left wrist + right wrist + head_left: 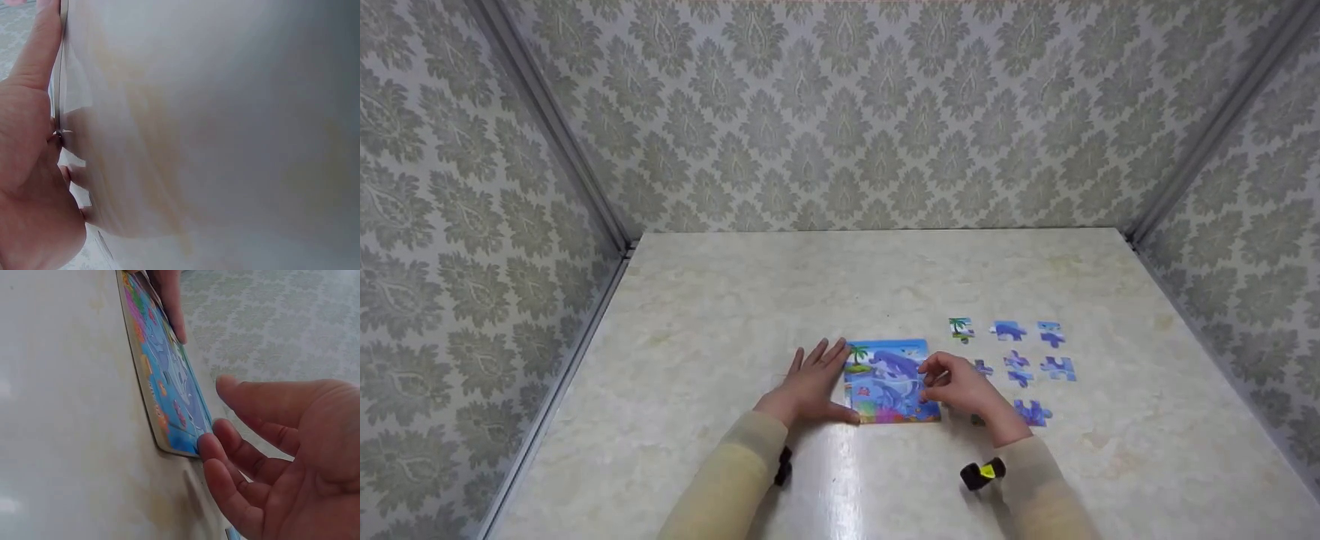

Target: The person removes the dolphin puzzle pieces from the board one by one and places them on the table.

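A thin square puzzle board (885,386) with a dolphin, palm tree and sea picture lies on the table. My left hand (810,386) rests along its left side, fingers spread, thumb at the lower left corner. At the right edge is my right hand (964,386), its fingers loosely bent. In the right wrist view, the fingertips of this hand (270,461) are at the board's (174,382) edge, the thumb stands apart, and nothing shows between them. The left wrist view shows part of the left hand (34,157) and mostly tabletop.
Loose jigsaw pieces lie right of the board, among them a palm tree piece (959,328), a blue piece (1009,331) and a larger piece (1033,412). Some are partly hidden by the right hand. Patterned walls (840,112) enclose the pale table (697,300) at the back and sides.
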Tool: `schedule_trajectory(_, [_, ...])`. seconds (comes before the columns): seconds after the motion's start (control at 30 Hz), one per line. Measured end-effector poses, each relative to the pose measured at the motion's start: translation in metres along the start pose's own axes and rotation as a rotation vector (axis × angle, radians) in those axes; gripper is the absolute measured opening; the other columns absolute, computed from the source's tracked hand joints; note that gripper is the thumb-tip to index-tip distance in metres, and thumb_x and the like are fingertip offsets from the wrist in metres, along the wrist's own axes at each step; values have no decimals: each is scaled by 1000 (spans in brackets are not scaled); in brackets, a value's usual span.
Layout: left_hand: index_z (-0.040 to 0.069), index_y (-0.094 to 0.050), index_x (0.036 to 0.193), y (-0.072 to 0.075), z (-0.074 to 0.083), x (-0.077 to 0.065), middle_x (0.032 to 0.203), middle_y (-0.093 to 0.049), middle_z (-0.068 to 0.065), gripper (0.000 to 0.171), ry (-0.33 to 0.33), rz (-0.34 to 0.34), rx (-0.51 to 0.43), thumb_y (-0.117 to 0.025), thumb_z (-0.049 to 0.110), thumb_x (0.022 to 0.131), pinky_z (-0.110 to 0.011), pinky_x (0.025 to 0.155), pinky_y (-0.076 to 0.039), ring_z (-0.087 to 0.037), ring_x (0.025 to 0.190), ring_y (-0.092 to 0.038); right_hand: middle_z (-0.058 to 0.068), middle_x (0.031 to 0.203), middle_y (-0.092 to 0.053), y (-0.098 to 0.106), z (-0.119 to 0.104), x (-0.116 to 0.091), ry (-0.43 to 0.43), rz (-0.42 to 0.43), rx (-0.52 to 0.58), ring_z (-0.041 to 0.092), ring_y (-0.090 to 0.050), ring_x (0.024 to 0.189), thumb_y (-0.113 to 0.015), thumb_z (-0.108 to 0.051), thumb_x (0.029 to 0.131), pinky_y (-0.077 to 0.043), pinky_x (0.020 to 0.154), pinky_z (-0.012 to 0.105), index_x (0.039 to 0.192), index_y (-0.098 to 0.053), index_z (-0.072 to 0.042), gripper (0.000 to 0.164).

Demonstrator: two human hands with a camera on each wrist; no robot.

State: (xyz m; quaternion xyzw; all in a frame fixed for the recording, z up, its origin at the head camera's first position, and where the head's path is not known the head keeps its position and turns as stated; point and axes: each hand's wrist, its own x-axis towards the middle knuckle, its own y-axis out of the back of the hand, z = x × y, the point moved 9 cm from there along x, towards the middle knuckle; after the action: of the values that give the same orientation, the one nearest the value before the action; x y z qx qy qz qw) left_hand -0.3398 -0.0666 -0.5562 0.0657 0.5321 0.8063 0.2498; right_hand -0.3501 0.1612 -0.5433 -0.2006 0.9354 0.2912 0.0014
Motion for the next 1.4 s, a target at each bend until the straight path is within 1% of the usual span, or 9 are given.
schedule_trajectory(0.27, [15,-11,167,2,1,0,176,-6,-3,126,-6,5,16,-78,70,76,-65,128,1,-33,163,-2,5,100,-61,-11,-2,6,-113,5,-153,18,-54,89,-89,-11,79,-48,80,35,111,-68,-12,39])
schedule_trajectory(0.4, [15,-11,167,1,0,1,176,-6,-3,125,-3,2,18,-78,70,77,-64,128,1,-33,163,-2,6,103,-58,-16,-6,7,-118,-3,-227,19,-52,92,-91,-12,77,-50,86,39,108,-68,-10,39])
schedule_trajectory(0.57, [14,-12,167,0,-1,2,176,-6,-3,126,1,-2,22,-79,69,76,-64,129,1,-33,163,-2,7,106,-56,-19,-6,6,-144,8,-247,20,-52,94,-90,-11,78,-52,90,41,110,-65,-10,41])
schedule_trajectory(0.7, [13,-13,167,-1,-1,3,176,-7,-3,125,1,1,18,-80,69,76,-63,129,1,-33,163,-3,5,107,-58,-20,-5,2,-142,38,-220,20,-53,95,-88,-9,81,-53,90,39,112,-61,-13,41])
schedule_trajectory(0.87, [13,-13,167,0,-2,4,176,-8,-4,125,-4,8,17,-79,69,76,-64,128,0,-34,163,-4,3,98,-63,-18,-8,-5,-43,63,-160,18,-55,83,-81,-5,87,-49,77,34,111,-58,-16,36])
schedule_trajectory(1.0, [13,-13,167,0,-1,4,176,-9,-4,125,-8,11,20,-80,69,76,-65,128,-1,-35,163,-4,4,103,-63,-11,-6,-12,-5,56,-55,18,-59,82,-74,0,91,-51,73,32,112,-58,-17,31])
schedule_trajectory(1.13, [12,-14,167,1,0,3,176,-9,-5,126,-10,13,10,-81,68,75,-66,128,-1,-35,163,-4,10,109,-61,2,-3,-18,20,30,39,19,-65,82,-72,3,92,-54,70,30,114,-58,-14,31])
schedule_trajectory(1.27, [13,-14,167,0,-1,3,176,-8,-4,126,-5,9,3,-81,67,75,-65,128,0,-34,163,-3,16,110,-63,22,1,-25,50,27,68,20,-69,85,-75,0,91,-56,71,27,116,-58,-8,31])
schedule_trajectory(1.4, [12,-13,167,-1,-2,3,176,-8,-4,127,1,1,7,-81,68,75,-65,128,1,-34,163,-3,15,115,-66,47,14,-35,-2,62,66,18,-69,93,-79,-7,90,-57,76,26,117,-58,-7,34])
